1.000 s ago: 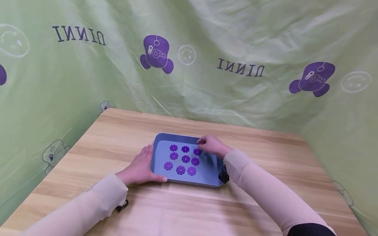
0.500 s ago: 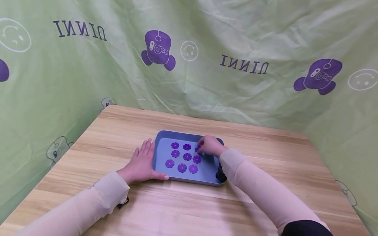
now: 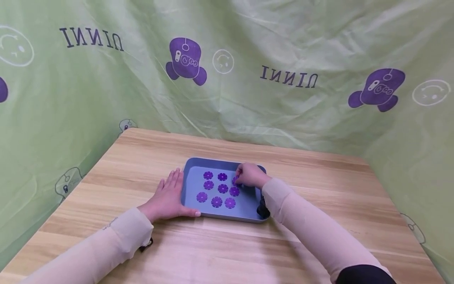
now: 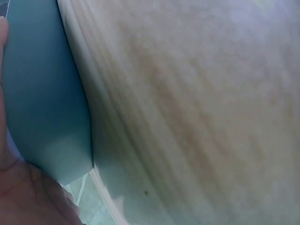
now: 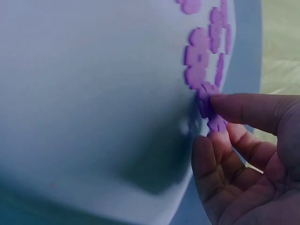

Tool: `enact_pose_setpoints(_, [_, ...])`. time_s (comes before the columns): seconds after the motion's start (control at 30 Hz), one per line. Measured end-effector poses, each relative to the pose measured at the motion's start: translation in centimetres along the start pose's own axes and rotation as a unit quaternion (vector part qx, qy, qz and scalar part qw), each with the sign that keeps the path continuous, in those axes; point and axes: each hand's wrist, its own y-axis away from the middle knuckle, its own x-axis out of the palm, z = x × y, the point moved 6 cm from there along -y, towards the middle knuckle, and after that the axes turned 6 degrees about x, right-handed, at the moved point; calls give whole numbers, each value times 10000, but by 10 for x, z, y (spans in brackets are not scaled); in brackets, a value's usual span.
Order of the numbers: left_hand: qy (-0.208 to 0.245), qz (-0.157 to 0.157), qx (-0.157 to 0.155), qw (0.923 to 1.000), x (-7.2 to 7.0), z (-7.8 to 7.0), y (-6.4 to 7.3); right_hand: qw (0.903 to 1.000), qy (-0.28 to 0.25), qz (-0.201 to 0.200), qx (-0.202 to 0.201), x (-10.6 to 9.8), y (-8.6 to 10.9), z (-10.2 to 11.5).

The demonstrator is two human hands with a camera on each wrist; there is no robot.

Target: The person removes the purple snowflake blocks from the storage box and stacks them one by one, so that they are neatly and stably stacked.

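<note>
A blue-grey rectangular tray lies on the table, with several flat purple notched discs set out in rows inside it. My left hand rests against the tray's left side with its fingers straight, its thumb along the front rim. In the left wrist view that palm touches the tray's outer wall. Over the far right of the rows, my right hand pinches a purple notched disc between thumb and fingers. Another disc sits right at the thumb tip. The fingers partly cover the pinched disc in the head view.
The wooden table extends on all sides of the tray. Behind and beside it hangs a green printed curtain. A black wrist device on the right arm overlaps the tray's right end.
My right hand has come down a little onto the far right disc, and its fingertips now cover part of it. The left hand keeps its place on the tray.
</note>
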Motion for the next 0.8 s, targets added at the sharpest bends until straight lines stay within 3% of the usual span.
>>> enact_pose_setpoints(0.17, [201,-14,4,9998,1,-2,1,9993,-344,-4,-115,-11,6,-4])
enact_pose_setpoints(0.33, [281,-26,24,9996,-1,-3,2,9909,-1341,-8,-67,-30,16,-17])
enact_pose_setpoints(0.57, [150,1,109,9998,1,-7,11,9695,-2451,26,81,-47,25,-49])
enact_pose_setpoints(0.8, [33,-45,133,9999,2,-12,11,9394,-3413,16,319,-62,39,-87])
